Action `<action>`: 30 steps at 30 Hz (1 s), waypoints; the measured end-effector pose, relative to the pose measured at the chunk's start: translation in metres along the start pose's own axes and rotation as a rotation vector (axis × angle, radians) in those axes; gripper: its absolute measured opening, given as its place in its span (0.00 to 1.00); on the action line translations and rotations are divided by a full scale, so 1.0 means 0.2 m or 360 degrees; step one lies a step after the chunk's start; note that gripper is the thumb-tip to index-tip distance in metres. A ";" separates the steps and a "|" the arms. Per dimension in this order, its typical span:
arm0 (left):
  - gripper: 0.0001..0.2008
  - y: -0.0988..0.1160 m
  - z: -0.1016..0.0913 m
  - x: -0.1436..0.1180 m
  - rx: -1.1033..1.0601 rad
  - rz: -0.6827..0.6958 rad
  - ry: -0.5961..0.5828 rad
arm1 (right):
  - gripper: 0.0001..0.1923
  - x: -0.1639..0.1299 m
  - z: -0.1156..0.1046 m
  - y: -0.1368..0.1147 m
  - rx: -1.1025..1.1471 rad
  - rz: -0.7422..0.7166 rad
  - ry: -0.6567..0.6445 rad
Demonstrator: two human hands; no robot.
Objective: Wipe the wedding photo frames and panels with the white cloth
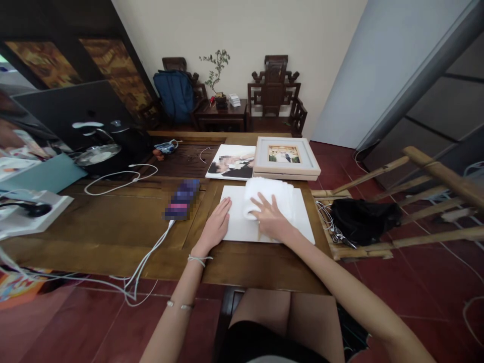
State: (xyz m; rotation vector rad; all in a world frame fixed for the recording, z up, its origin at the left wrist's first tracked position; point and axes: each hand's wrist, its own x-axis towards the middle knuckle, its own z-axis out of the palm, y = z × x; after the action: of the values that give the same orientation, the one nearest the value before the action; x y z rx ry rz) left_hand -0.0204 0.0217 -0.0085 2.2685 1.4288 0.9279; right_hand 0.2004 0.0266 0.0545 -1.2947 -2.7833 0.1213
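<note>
Bare knees and a dark garment fill the bottom edge of the view, where a person sits at a low wooden table (113, 227) on a floor of red tiles (416, 282). Both forearms reach forward over the table's near edge. On the left wrist are a white tie and a thin bracelet. The left hand (216, 227) lies flat and released, fingers together, its fingertips on the left edge of a white board (298, 222) that lies flat on the tabletop. The right hand (271, 220) is spread open, palm down, pressing on a folded white cloth (270, 194) that rests on the board's far half; it grasps nothing.

Just behind the board are an unframed photo print (231, 161) and, to its right, a pale framed picture (286, 157) stacked on another frame. Left of the board lies a blurred dark device (181, 199), from which a white cable (147, 262) trails off the table's near edge. Farther left stand a metal pot (99, 155) and a white box (34, 212).

To the right, a black bag (363, 219) rests on a bamboo rack (416, 201). Against the cream back wall stand carved dark chairs (276, 91), one bearing a blue backpack (174, 95), with a small potted plant (217, 75) on a side table between them.
</note>
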 end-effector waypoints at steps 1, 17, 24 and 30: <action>0.23 0.00 0.00 0.00 0.0003 -0.0004 0.0004 | 0.22 -0.07 0.01 -0.05 -0.0005 -0.0032 0.0006; 0.23 0.00 0.00 0.00 0.0042 0.0010 0.0000 | 0.26 0.10 -0.09 -0.02 0.0213 -0.0062 -0.0085; 0.23 0.02 -0.01 0.00 0.0021 -0.0002 0.0003 | 0.20 0.03 0.06 -0.13 -0.0107 -0.0041 0.0098; 0.23 0.04 -0.02 0.00 -0.0007 -0.0009 0.0012 | 0.18 -0.33 -0.03 -0.38 0.0161 -0.0277 -0.0083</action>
State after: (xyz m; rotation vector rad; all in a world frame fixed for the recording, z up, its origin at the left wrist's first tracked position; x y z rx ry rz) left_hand -0.0180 0.0177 -0.0015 2.2589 1.4346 0.9374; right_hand 0.1857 -0.0720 0.0652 -1.0366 -2.8759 0.2850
